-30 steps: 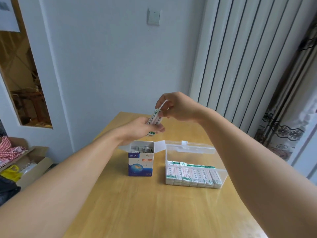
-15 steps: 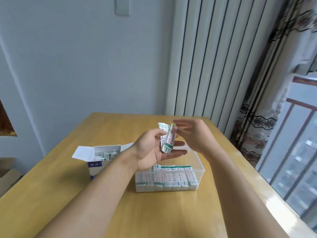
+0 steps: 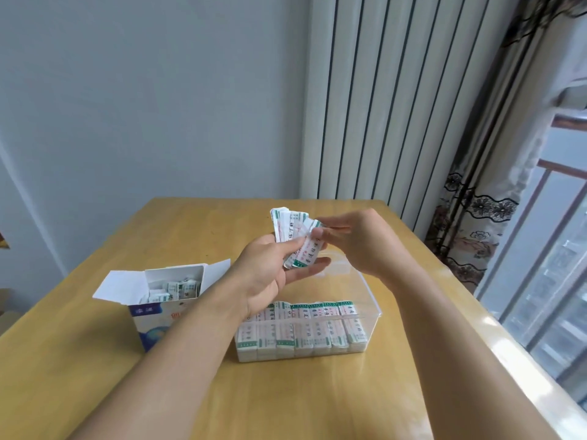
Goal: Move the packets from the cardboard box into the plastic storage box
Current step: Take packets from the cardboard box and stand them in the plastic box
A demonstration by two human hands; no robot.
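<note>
The fingers of the left hand (image 3: 270, 271) curl up around a loose fan of packets (image 3: 293, 238), thumb on the near face and fingertips under the lower edge, so the bundle is gripped in the palm above the table. The right hand (image 3: 352, 241) comes in from three o'clock of the bundle; its thumb and forefinger meet on the top corner of the front packet, pinching it, while the other fingers lie loosely bent behind.

The held packets are white with green end bands and red print, splayed so that several upper corners show at twelve o'clock of the left palm. They hang over the far part of the plastic storage box (image 3: 371, 315), not touching it.

That clear box sits at six o'clock of the hands, open at the top. Along its near wall a row of packed packets (image 3: 301, 331) stands side by side, filling the near part; the far part looks bare through the wall.

At nine o'clock of the clear box, just beside it, stands the cardboard box (image 3: 158, 319), blue and white, its flaps spread open. More loose packets (image 3: 178, 289) lie jumbled inside it.

Both boxes rest on a wooden table (image 3: 286, 401). At twelve o'clock beyond it is a grey wall and a white ribbed radiator (image 3: 387, 100); a patterned curtain (image 3: 476, 198) and a window (image 3: 552, 281) lie toward two and three o'clock.
</note>
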